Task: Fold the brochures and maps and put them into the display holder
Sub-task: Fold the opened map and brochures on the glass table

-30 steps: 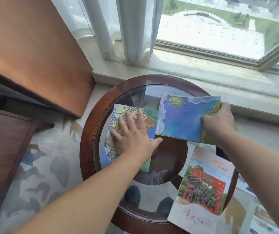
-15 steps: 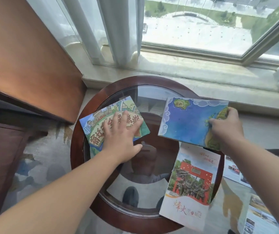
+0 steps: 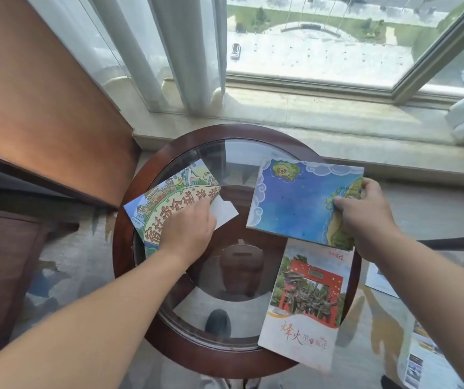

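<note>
Head view, looking down on a small round worktop (image 3: pixel 122 248) with a dark wood rim and a glass centre, set beside a window (image 3: pixel 323 37). A person's two bare forearms reach in from the near edge.

The left hand (image 3: pixel 188 234) is over the left side of the glass. Its fingers (image 3: pixel 201 210) are curled around the right edge of a city map (image 3: pixel 163 209), a cartoon sheet with buildings and large Chinese characters. A white flap of paper shows just past the knuckles. The city map lies partly across the rim on the left.

The right hand (image 3: pixel 365 220) pinches the right edge of a blue map (image 3: pixel 289 203), thumb on top and fingers underneath. This sheet shows sea, clouds and green islands. Its near edge overlaps the far end of a red brochure (image 3: pixel 306 299), which lies on the near right of the worktop and hangs over the rim.

More leaflets (image 3: pixel 421 357) lie on the floor at the near right. White curtains (image 3: pixel 186 51) hang at the far left.
</note>
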A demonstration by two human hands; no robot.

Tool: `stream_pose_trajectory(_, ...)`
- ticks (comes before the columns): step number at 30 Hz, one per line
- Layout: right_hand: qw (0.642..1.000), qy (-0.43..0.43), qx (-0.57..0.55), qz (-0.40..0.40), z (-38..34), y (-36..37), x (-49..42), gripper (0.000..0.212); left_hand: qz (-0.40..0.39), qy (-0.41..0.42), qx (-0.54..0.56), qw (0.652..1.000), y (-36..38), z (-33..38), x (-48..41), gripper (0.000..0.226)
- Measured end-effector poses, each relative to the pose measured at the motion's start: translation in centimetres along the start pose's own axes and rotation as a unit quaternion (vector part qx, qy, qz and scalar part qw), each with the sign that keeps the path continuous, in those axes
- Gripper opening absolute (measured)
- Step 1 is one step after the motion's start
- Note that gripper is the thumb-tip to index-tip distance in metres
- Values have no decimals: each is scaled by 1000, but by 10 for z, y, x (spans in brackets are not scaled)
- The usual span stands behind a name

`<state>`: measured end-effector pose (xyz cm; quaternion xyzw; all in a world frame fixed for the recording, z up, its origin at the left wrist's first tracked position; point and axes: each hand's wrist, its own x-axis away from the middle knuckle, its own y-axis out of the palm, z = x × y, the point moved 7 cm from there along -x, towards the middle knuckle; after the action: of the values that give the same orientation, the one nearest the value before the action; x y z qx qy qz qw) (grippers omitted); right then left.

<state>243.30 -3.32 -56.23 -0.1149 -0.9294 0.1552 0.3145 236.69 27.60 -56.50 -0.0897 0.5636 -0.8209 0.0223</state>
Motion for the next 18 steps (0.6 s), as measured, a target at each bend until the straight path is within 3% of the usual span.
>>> stream_pose_trajectory(3, 1000, 11, -11, -26, 1, 0, 5, 39, 71, -145, 160, 974, -18, -18, -1, 21)
stream_pose_trajectory(6, 997, 21, -24, -66, 1, 7, 11, 36, 90, -214, 278, 932, -25, -20, 7, 26)
stream_pose_trajectory(11, 995, 10, 7, -97, -1, 27, 23, 32, 99, -210, 332, 914, -26, -17, 16, 35)
stream_pose_trajectory(15, 987, -24, 117, -109, 4, 48, 39, 31, 84, -226, 372, 897, -22, -15, 16, 34)
stream_pose_trajectory(18, 983, -21, 161, -86, 7, 63, 46, 29, 77, -199, 375, 902, -27, -8, 15, 34)
